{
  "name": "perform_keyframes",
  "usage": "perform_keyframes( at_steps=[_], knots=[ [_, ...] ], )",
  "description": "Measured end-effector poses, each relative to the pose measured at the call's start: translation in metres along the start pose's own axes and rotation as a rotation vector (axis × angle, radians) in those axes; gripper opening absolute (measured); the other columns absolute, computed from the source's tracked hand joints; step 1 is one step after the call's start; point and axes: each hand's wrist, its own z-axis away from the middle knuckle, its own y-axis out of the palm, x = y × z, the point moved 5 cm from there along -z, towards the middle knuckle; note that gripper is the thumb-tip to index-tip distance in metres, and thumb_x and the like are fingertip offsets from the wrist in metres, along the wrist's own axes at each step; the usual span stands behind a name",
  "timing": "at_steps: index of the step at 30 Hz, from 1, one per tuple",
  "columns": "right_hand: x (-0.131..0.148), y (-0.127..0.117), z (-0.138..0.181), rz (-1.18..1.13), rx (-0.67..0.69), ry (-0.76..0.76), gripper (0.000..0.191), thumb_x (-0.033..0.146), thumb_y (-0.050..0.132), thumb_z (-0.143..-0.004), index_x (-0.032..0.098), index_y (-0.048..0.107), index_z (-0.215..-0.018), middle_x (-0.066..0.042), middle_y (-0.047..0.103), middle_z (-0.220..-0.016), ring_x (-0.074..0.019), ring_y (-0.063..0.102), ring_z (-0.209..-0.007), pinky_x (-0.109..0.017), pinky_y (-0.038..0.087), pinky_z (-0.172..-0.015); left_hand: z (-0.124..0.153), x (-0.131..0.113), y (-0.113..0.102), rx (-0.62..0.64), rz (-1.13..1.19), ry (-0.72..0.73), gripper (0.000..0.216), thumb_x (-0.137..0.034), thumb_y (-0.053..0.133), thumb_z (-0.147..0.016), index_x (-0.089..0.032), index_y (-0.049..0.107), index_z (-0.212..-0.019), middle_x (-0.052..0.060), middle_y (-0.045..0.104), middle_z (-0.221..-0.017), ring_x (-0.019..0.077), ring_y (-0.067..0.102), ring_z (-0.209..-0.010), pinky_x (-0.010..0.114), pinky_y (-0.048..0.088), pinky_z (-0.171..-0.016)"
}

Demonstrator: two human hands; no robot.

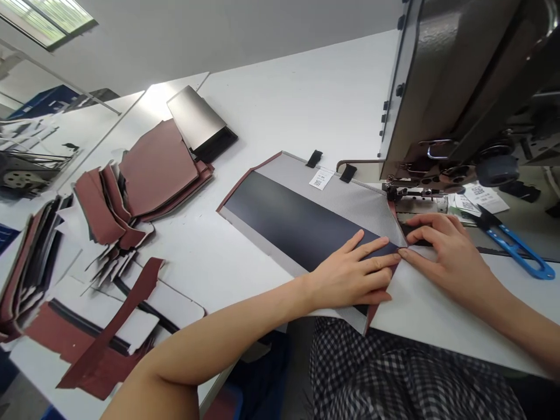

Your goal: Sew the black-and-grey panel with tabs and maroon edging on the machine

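A grey fabric panel (350, 201) with maroon edges lies on the white table, its right edge by the sewing machine (420, 105). Across it runs a dark smooth strip (280, 216). On the panel's far edge are two black tabs and a white label (321, 178). My left hand (352, 271) rests on the strip's right end with fingers spread. At the panel's right edge my right hand (441, 248) is bent, thumb and fingertips pinching the maroon edge just in front of the presser foot area.
Blue thread snips (516, 242) lie right of the machine beside paper labels (485, 198). Stacks of maroon pieces (160, 166) and a metal plate (196, 116) stand on the left. Loose maroon strips (118, 326) lie nearer the front left.
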Motion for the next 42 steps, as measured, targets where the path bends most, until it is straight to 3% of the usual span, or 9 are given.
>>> perform_keyframes(
  at_steps=[4,7,11,16,24,29,35,42],
  knots=[
    [0.006,0.000,0.000,0.028,-0.013,0.003,0.028,0.045,0.051,-0.101,0.024,0.059,-0.083,-0.010,0.063,-0.111,-0.0342,0.056,-0.109,-0.058,0.045,-0.094,0.000,0.002,0.001,0.018,0.034,-0.031,0.047,-0.051,0.047,-0.104,-0.018,0.063,-0.133,0.011,0.061,-0.146,0.0304,0.042,-0.149,0.059,0.027,-0.126],
    [0.011,-0.001,0.004,0.049,-0.059,-0.042,0.018,0.033,0.054,-0.100,0.023,0.058,-0.086,-0.009,0.064,-0.104,-0.0308,0.060,-0.103,-0.054,0.047,-0.094,0.000,0.002,0.002,0.031,0.064,-0.051,0.050,-0.052,0.050,-0.103,-0.017,0.062,-0.136,0.013,0.061,-0.145,0.0301,0.041,-0.150,0.058,0.026,-0.126],
    [0.025,-0.002,0.007,0.150,-0.109,-0.224,0.008,0.018,0.056,-0.096,0.020,0.061,-0.091,-0.009,0.064,-0.098,-0.0258,0.063,-0.093,-0.050,0.049,-0.097,0.000,0.002,0.001,0.013,0.075,-0.060,0.050,-0.051,0.052,-0.102,-0.016,0.062,-0.136,0.012,0.062,-0.145,0.0295,0.042,-0.149,0.057,0.026,-0.127],
    [0.032,-0.004,0.010,0.195,-0.064,-0.421,0.018,0.006,0.052,-0.096,0.016,0.067,-0.093,-0.010,0.066,-0.098,-0.0240,0.063,-0.097,-0.046,0.052,-0.103,0.001,0.002,0.001,-0.044,0.064,-0.057,0.049,-0.051,0.048,-0.104,-0.014,0.062,-0.134,0.011,0.062,-0.145,0.0283,0.045,-0.147,0.054,0.025,-0.128],
    [0.018,-0.009,0.017,0.045,0.097,-0.592,0.026,0.004,0.055,-0.094,0.011,0.066,-0.117,-0.014,0.066,-0.115,-0.0298,0.059,-0.119,-0.045,0.055,-0.100,0.000,0.003,0.002,-0.004,0.060,-0.077,0.049,-0.051,0.045,-0.105,-0.017,0.062,-0.135,0.009,0.059,-0.148,0.0264,0.042,-0.149,0.052,0.022,-0.129],
    [0.004,-0.015,0.013,0.002,0.146,-0.647,0.042,0.011,0.059,-0.097,0.014,0.056,-0.139,-0.009,0.064,-0.135,-0.0281,0.054,-0.126,-0.045,0.053,-0.104,0.001,0.004,0.000,-0.012,0.057,-0.063,0.049,-0.052,0.044,-0.105,-0.018,0.063,-0.135,0.007,0.059,-0.148,0.0242,0.041,-0.150,0.049,0.017,-0.131],
    [0.008,-0.014,0.007,0.035,0.104,-0.724,0.033,0.006,0.061,-0.093,0.005,0.061,-0.126,-0.015,0.066,-0.127,-0.0307,0.057,-0.116,-0.046,0.053,-0.096,0.002,0.011,0.001,-0.022,0.062,-0.053,0.050,-0.053,0.044,-0.105,-0.018,0.063,-0.135,0.007,0.059,-0.148,0.0226,0.040,-0.151,0.046,0.012,-0.132],
    [0.006,-0.006,-0.013,0.123,0.067,-0.663,0.035,0.004,0.059,-0.092,0.005,0.061,-0.127,-0.018,0.065,-0.121,-0.0321,0.058,-0.115,-0.047,0.053,-0.097,-0.005,0.048,-0.006,-0.015,0.118,-0.009,0.047,-0.050,0.048,-0.104,-0.018,0.064,-0.134,0.005,0.060,-0.147,0.0222,0.043,-0.149,0.044,0.015,-0.132]
  ],
)
